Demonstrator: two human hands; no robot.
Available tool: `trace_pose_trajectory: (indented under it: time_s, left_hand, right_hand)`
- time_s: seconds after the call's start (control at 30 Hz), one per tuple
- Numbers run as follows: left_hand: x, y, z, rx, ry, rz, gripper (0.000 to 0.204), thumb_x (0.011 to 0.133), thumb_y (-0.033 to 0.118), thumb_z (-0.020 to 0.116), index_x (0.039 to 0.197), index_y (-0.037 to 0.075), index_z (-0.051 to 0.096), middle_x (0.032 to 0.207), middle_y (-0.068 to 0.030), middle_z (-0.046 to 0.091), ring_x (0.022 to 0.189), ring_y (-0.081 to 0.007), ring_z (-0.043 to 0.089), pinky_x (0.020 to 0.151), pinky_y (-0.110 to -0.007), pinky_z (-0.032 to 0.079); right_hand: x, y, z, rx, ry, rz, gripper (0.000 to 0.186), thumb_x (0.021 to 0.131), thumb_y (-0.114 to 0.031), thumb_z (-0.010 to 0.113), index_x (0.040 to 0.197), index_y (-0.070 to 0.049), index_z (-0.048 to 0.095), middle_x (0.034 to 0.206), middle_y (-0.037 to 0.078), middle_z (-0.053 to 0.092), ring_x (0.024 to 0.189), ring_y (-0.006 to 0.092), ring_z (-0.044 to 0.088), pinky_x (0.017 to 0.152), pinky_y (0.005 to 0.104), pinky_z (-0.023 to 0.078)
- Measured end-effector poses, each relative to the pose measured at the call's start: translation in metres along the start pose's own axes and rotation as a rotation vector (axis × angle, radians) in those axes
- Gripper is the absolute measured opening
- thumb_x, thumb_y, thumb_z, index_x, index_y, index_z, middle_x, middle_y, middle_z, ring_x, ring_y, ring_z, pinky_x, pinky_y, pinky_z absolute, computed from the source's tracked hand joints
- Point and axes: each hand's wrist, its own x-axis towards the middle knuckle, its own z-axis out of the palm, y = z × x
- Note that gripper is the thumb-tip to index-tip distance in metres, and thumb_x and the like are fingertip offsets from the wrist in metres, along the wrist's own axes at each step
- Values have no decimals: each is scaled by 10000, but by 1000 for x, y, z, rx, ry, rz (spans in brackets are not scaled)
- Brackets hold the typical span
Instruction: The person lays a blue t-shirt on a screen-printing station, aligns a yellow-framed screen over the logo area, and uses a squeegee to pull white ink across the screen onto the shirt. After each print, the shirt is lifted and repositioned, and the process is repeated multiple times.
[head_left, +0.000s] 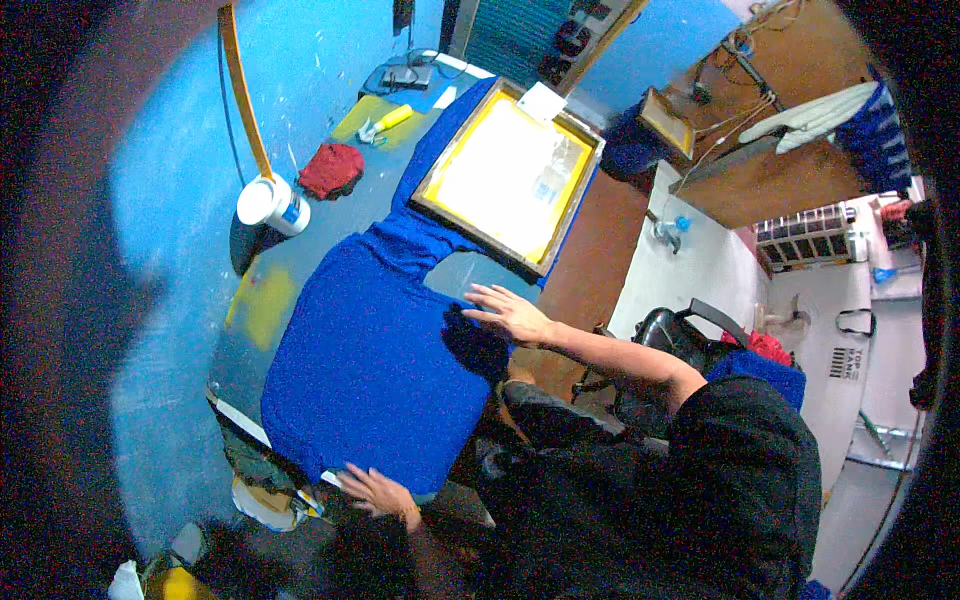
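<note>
A blue fabric garment (370, 360) lies spread over the table, smooth in the near part and bunched toward the frame. At its lower edge my left hand (377, 492) rests with fingers stretched out, beside a small white edge that shows under the fingertips. My right hand (508, 314), fingers spread, is at the garment's right side and casts a dark shadow on it. Whether that hand touches the cloth I cannot tell. Beyond it a wooden-edged screen frame (515, 180) with yellow borders and a pale mesh lies over more blue cloth.
Along the left of the grey table (335, 225) stand a white tub (275, 205) with a long wooden stick, a red crumpled cloth (331, 171) and a yellow-handled tool (385, 123). A blue wall (180, 300) borders that side. To the right are a white table (690, 265) and a black chair (668, 335).
</note>
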Motion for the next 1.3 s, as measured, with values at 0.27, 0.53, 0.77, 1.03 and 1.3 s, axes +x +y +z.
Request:
trace_pose_trajectory:
  time_s: [0.27,0.53,0.77,1.03,1.3]
  left_hand:
    - [61,-23,106,-83,142,-414,290,841,209,781,1127,161,771,1071,-148,709,935,-371,666,835,-513,546]
    - [103,-32,162,-407,183,-716,257,884,396,804,1038,201,739,830,-124,776,740,-387,740,691,-509,575]
    - [135,-95,190,-341,73,-718,269,815,385,857,855,126,797,842,-126,779,784,-353,752,743,-473,582]
    - [151,-118,227,-649,120,-571,391,806,345,882,916,-4,744,831,-138,746,791,-298,714,805,-434,567]
    - [148,-69,137,-583,200,-634,328,799,151,885,1070,69,719,1134,-164,675,1033,-326,659,946,-453,524]
  right_hand:
    - [-72,40,-23,-14,-11,323,410,912,-63,660,1311,-145,706,1479,133,572,1369,342,540,1155,421,449]
    - [-54,59,-38,12,-129,83,412,900,16,650,1286,-112,714,1385,128,621,1256,327,608,1032,397,527]
    - [-78,77,-22,27,-75,129,345,909,2,640,1236,-74,718,1219,141,672,1125,343,662,970,390,541]
    - [-103,53,18,430,-55,413,249,911,-5,644,1140,-50,730,1169,140,672,1078,333,674,942,374,542]
    - [-107,15,20,114,-55,213,259,897,19,621,1112,-56,744,1134,153,691,1041,341,680,924,378,554]
